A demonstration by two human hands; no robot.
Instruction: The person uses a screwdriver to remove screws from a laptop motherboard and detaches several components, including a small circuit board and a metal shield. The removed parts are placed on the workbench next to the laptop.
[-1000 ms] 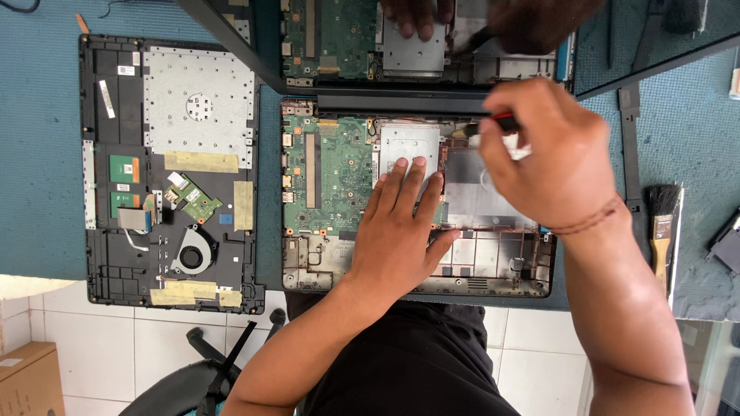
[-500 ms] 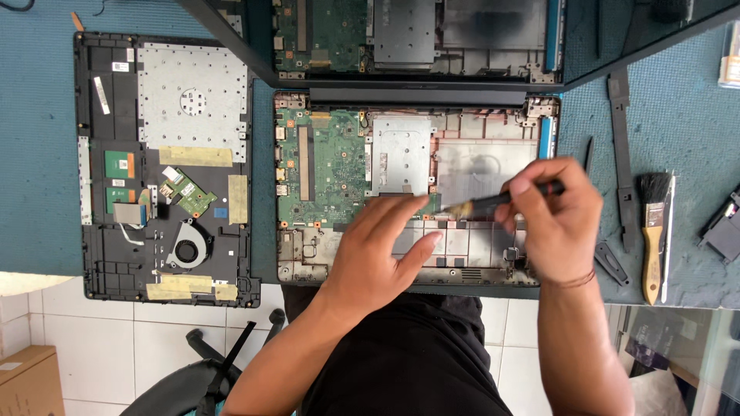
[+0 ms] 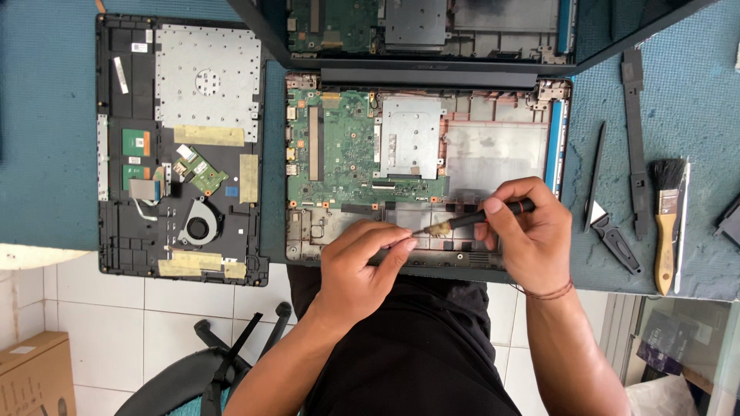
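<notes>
A small screwdriver [image 3: 472, 219] is gripped in the right hand [image 3: 532, 235], the fingers closed round its black handle and the brass-coloured tip aimed toward nine o'clock. The tip is met by the left hand [image 3: 358, 266], whose thumb and forefinger are pinched together just at the blade end; whether a screw is held between them cannot be told. Both hands hover over the front edge of the opened laptop base [image 3: 428, 166], at six o'clock of the green motherboard [image 3: 339, 150] and the silver drive cage [image 3: 408, 139].

Several risks can be judged from this. If something tiny is pinched there, it could be dropped into the chassis recesses below or off the desk edge, which lies directly at six o'clock, onto the tiled floor [image 3: 100, 339]. The blade could also be slipped toward twelve o'clock, where board components and a flat connector could be scratched. A jab into the left fingertips is possible, since they are held right against the tip.

At nine o'clock of the base, the removed bottom cover [image 3: 181, 146] with its fan is overhanging the desk edge and could be knocked by the left elbow. At three o'clock, a black pry tool [image 3: 593, 177], a long black strip [image 3: 634, 139] and a wooden-handled brush [image 3: 667, 219] are laid on the blue mat [image 3: 46, 139], near enough to be swept by the right forearm.
</notes>
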